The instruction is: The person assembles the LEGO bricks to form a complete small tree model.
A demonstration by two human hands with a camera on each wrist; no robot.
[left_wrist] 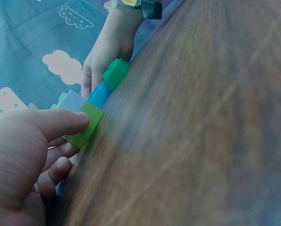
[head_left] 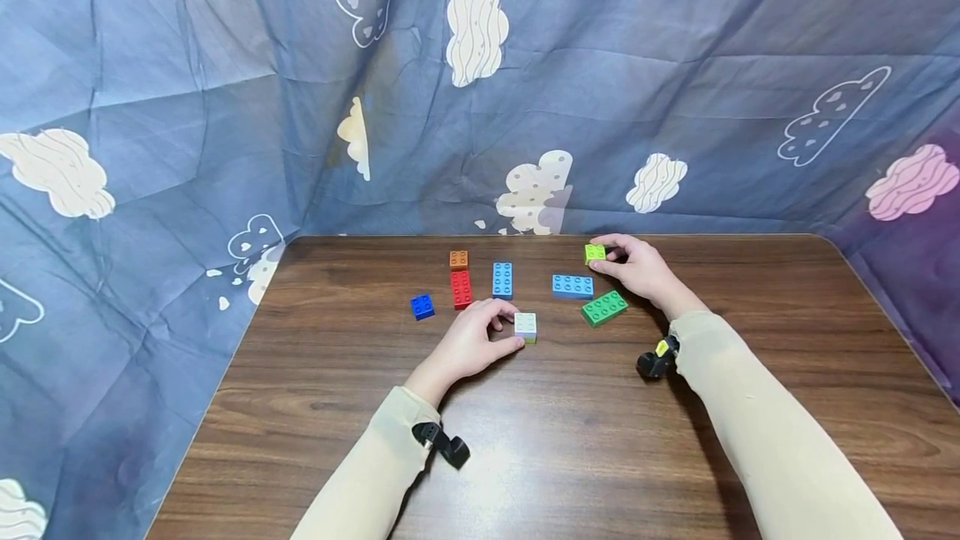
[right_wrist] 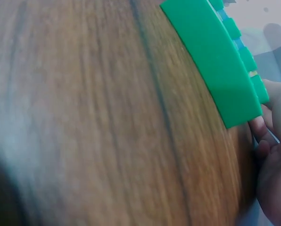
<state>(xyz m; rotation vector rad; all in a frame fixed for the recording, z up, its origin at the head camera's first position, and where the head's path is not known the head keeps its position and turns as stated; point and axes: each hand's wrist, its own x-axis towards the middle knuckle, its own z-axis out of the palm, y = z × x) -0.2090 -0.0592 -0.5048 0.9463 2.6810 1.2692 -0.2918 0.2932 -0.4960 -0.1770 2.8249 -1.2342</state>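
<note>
In the head view my left hand [head_left: 471, 342] pinches a small two-layer stack between thumb and fingers. Its top is a white brick [head_left: 525, 322], and a green brick [left_wrist: 87, 128] forms the bottom layer in the left wrist view. Farther back on the right, my right hand [head_left: 637, 268] grips a lime-green brick [head_left: 595, 253] near the table's far edge. Just in front of that hand lie a long green brick [head_left: 604, 307] and a light blue brick [head_left: 572, 286]. The right wrist view shows the green brick large; the lime brick is mostly hidden there.
Left of centre on the wooden table [head_left: 300, 440] lie another light blue brick [head_left: 502, 280], a red brick [head_left: 461, 290], an orange brick [head_left: 458, 260] and a dark blue brick [head_left: 422, 306]. A blue cloud-patterned cloth [head_left: 420, 148] hangs behind the far edge.
</note>
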